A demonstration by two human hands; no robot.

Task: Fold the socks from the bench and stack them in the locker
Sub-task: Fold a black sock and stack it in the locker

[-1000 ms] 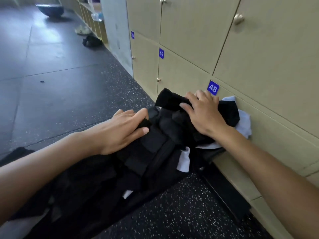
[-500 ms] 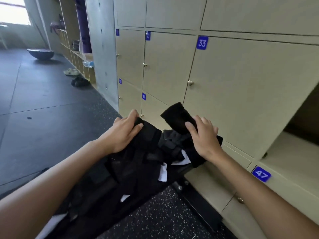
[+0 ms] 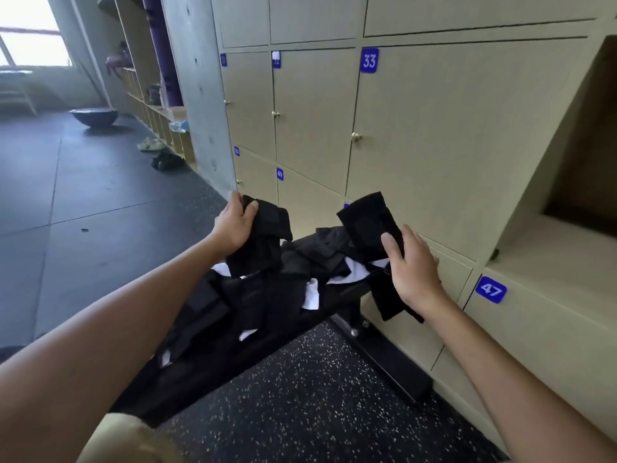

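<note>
— Lifting now: both hands have come up off the heap, each with a black sock. The left hand (image 3: 233, 225) curls round one black sock (image 3: 263, 242) at ten o'clock of the pile; the right hand (image 3: 412, 269) pinches a second black sock (image 3: 370, 222) at two o'clock, thumb on its face.

— And half a second back?

— Both hands lay low on the sock pile (image 3: 267, 305) — now the two socks hang apart above the bench (image 3: 337, 309). I judge folding is about to start; the open locker (image 3: 547, 259) at three o'clock shows no stack in its visible part.
</note>
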